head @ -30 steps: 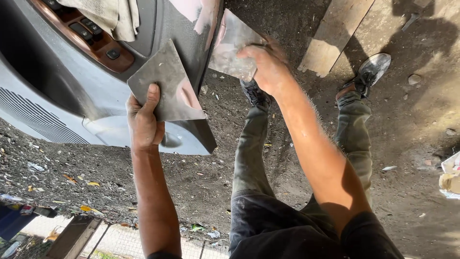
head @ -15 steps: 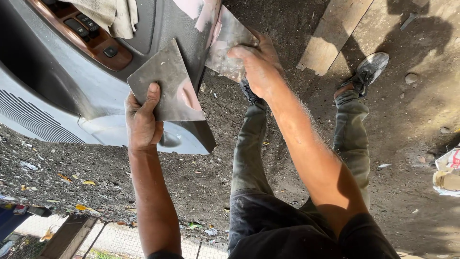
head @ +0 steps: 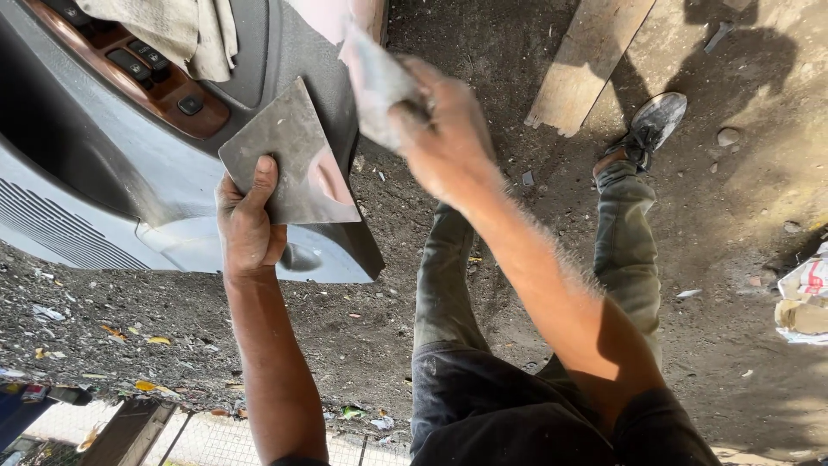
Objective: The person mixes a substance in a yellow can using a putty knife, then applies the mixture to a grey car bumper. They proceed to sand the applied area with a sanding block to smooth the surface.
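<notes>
Left hand (head: 246, 229) pinched the metal plate (head: 289, 160) against the door panel (head: 129, 173); right hand (head: 448, 138), blurred, had fingers wrapped around a scraper (head: 375, 78).

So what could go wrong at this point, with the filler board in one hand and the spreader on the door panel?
The left hand grips the flat metal board by one corner only; it might tip and drop its pink filler. The right hand is motion-blurred with the spreader, so a stroke could slip off the door panel edge or smear the switch trim.
</notes>
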